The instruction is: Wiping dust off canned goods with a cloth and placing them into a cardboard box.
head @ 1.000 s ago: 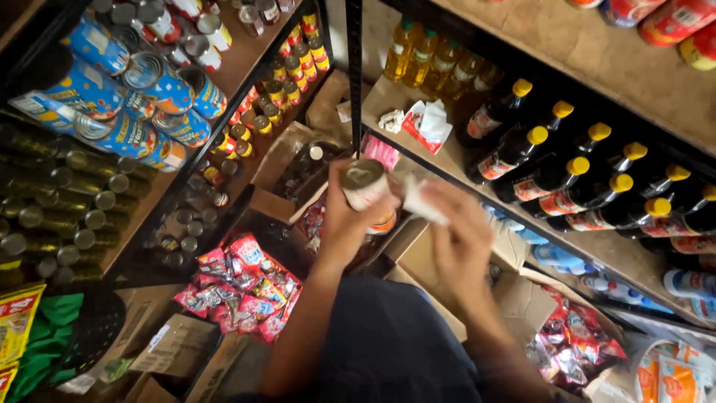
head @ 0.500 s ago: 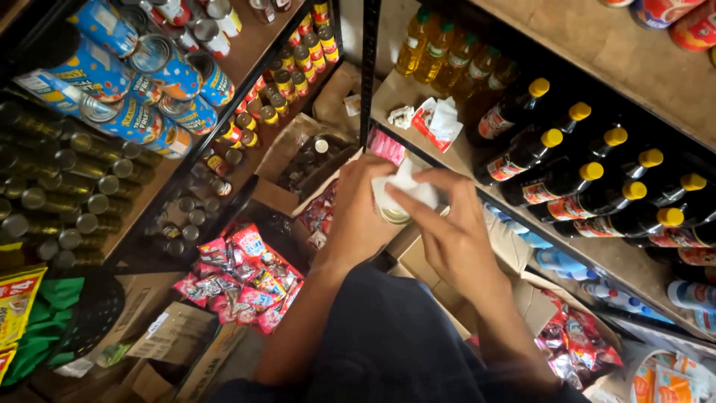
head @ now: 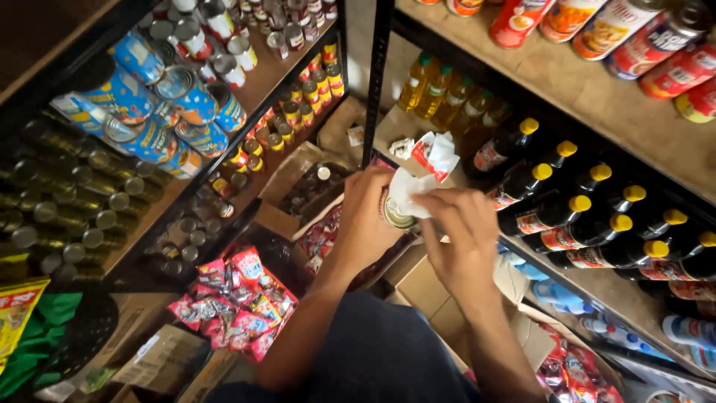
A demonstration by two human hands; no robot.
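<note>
Between both hands, metal-topped can [head: 394, 213] under crumpled white cloth [head: 411, 192]

Left hand [head: 367, 218] holds a can [head: 394, 213] at centre, with a cloth [head: 412, 192] on the can under the right hand [head: 461, 233]. Tins [head: 160, 89] lie on the shelf [head: 276, 63] to the left, jars [head: 97, 224] on the tier below. Bottles [head: 589, 216] stand on the rack [head: 597, 287] to the right. Packets [head: 235, 298] lie below the left hand, boxes [head: 425, 291] beneath both hands.
</note>
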